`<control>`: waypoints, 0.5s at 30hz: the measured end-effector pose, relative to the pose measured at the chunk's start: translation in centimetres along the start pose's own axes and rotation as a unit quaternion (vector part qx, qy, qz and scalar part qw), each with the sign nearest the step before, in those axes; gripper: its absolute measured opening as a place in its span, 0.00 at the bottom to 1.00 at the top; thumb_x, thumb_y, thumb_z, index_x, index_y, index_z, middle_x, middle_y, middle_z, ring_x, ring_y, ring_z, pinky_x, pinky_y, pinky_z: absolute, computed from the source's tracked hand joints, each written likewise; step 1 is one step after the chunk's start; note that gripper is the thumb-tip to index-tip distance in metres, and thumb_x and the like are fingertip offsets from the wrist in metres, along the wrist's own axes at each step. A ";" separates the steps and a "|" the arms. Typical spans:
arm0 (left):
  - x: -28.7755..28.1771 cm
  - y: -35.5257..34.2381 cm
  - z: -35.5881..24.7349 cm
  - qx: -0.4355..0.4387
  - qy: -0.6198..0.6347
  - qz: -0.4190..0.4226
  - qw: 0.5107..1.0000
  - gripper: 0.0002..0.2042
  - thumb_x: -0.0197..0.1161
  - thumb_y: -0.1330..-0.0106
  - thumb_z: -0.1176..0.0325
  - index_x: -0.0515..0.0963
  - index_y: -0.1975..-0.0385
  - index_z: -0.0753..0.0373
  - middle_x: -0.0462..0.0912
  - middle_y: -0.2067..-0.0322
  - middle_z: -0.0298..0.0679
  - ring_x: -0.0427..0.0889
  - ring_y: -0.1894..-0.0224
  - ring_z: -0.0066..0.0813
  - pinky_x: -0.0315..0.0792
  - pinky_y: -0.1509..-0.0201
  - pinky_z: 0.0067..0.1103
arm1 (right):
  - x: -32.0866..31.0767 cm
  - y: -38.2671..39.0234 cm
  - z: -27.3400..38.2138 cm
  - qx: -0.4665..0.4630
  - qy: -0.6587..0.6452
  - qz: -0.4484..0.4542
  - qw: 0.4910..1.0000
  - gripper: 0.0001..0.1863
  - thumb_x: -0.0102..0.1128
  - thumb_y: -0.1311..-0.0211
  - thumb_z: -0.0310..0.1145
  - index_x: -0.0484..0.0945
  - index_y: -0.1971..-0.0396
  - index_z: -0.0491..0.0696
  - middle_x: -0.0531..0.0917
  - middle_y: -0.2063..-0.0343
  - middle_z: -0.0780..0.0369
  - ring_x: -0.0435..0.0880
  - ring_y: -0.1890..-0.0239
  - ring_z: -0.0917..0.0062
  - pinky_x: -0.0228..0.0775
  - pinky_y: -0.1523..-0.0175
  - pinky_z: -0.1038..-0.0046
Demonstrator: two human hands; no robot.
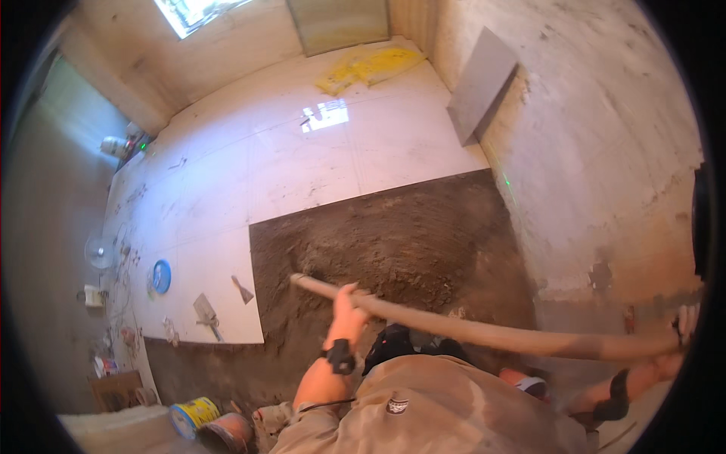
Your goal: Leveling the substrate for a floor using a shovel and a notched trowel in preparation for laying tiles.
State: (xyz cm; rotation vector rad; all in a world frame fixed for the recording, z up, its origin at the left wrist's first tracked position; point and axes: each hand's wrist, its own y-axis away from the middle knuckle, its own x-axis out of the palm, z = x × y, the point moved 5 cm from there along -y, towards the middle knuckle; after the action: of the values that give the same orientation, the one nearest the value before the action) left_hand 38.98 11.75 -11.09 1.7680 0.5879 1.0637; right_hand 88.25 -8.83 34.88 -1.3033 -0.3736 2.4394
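Fingers of the left hand (349,303) are curled tight around a long, smooth wooden handle (469,327); the right hand (677,344), blurred at the picture's rim, seems to be closed on its far end. Its long axis runs left to right, the tip meeting the rough, dark mortar bed (393,250) beside the glossy white tiled floor (249,174).

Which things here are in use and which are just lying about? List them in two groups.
In use:
left hand and right hand, both gripping the long wooden handle
dark mortar bed under its far end

Lying about:
two trowels on the white tiles
blue disc
yellow bag
spare grey tile against the wall
yellow tin
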 end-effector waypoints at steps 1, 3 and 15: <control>-1.6 -0.4 -2.1 0.030 -0.017 -0.037 0.999 0.08 0.57 0.45 0.68 0.65 0.77 0.61 0.67 0.78 0.39 0.69 0.74 0.38 0.69 0.64 0.34 | 1.3 0.3 -0.9 -0.010 -0.063 -0.111 0.992 0.19 0.46 0.36 0.28 0.69 0.45 0.39 0.73 0.46 0.53 0.74 0.47 0.70 0.63 0.41 0.74; -5.4 -1.4 -5.1 0.035 0.012 -0.052 0.998 0.08 0.56 0.44 0.68 0.63 0.80 0.59 0.65 0.80 0.37 0.67 0.76 0.37 0.68 0.67 0.32 | 3.8 2.1 -3.1 -0.033 -0.179 -0.328 0.927 0.20 0.48 0.36 0.29 0.69 0.45 0.39 0.72 0.44 0.53 0.72 0.44 0.71 0.64 0.42 0.73; -22.0 -2.5 -7.7 0.012 -0.165 -0.239 0.957 0.05 0.54 0.44 0.71 0.64 0.72 0.58 0.70 0.73 0.39 0.71 0.71 0.34 0.71 0.63 0.33 | 15.3 31.1 -21.0 0.404 0.337 -0.188 0.829 0.13 0.44 0.38 0.29 0.73 0.58 0.40 0.77 0.60 0.51 0.75 0.54 0.57 0.66 0.47 0.65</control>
State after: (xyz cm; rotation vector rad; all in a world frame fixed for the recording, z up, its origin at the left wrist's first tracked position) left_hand 21.37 -0.30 -20.95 1.6567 0.7669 0.4193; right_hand 92.38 -29.14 0.06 -1.3721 0.5019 1.3793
